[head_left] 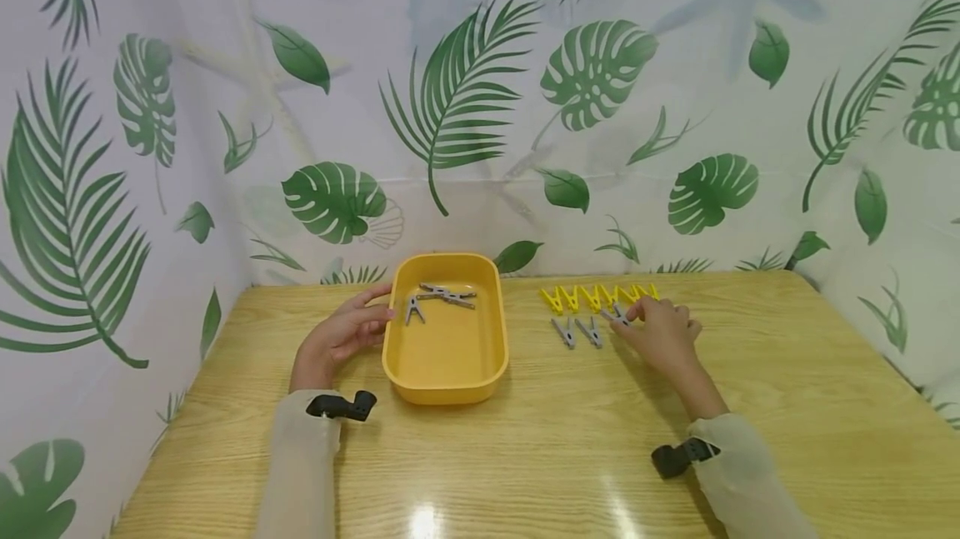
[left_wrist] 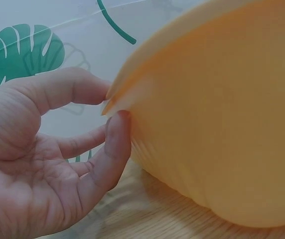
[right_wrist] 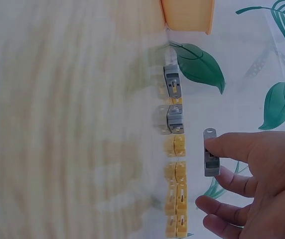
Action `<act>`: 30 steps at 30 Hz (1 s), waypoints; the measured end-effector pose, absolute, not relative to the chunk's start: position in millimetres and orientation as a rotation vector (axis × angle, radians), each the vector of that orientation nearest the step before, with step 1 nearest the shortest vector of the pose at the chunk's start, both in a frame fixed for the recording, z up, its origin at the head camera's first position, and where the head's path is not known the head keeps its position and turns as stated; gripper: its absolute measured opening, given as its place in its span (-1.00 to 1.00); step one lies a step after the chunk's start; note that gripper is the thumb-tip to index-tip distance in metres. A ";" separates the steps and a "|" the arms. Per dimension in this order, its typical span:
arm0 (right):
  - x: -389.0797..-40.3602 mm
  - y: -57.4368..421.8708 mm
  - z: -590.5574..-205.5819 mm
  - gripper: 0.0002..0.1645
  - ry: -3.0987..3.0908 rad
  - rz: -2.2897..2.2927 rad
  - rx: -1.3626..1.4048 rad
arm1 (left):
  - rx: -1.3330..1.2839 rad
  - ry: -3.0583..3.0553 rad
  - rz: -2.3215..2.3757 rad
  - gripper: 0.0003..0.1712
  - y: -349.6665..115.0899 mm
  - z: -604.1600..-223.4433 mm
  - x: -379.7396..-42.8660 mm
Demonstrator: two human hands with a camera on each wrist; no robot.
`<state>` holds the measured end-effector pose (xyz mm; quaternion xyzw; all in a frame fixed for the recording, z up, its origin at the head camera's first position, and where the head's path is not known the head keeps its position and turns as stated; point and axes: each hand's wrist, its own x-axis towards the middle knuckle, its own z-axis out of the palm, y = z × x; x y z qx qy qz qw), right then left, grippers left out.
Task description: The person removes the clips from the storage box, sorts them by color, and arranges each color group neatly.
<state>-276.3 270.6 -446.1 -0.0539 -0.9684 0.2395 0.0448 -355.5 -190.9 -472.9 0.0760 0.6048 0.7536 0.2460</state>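
Both long sleeves (head_left: 300, 472) are pale beige; a compact black camera (head_left: 341, 406) rides on each

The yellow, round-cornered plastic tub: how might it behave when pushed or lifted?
The tub is probably stiff, as its walls show no sagging. It seems unlikely to tip when pushed, given its broad, low shape. If tilted, the loose grey plastic clothespins inside may slide.

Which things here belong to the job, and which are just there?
Apparently part of the job:
left hand, gripping the yellow tray
right hand, pinching a grey clip
other grey clips
yellow clips, perhaps

Likely just there:
table
leaf-print backdrop
wrist cameras
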 end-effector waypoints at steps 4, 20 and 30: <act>-276.0 269.8 -445.9 -0.57 -2.984 0.769 -0.192 | 0.210 1.644 2.060 -0.22 -191.5 -473.6 -355.3; -275.2 269.3 -442.9 -0.51 -2.999 0.863 -0.186 | 0.247 1.663 2.036 -0.24 -192.1 -469.5 -358.4; -274.4 269.9 -441.4 -0.44 -3.017 0.894 -0.209 | 0.250 1.633 2.046 -0.24 -193.0 -473.7 -357.8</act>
